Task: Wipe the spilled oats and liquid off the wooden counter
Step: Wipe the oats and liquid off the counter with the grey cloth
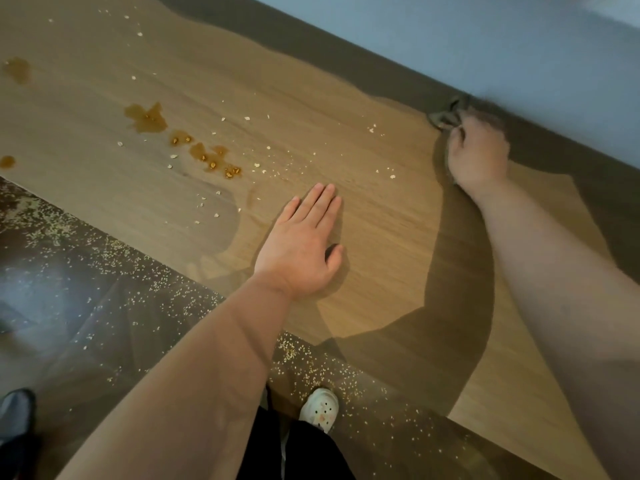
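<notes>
We are pressing our left hand (301, 247) flat, fingers straight, on the worktop (381, 220), probably bracing ourselves for the long reach. Our right hand (479, 152) is curling its fingers round a crumpled cloth (445, 116) at the back edge by the wall. The oats (247, 118) and brown liquid (145, 119) are lying unwiped to the left of both hands, so we are judging that the cloth needs bringing there.

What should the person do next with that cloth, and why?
Probably drag the cloth in the right hand leftward toward the brown puddles and oat flakes: they lie unwiped, away from the cloth at the back edge of the counter, while the left hand rests flat.
</notes>
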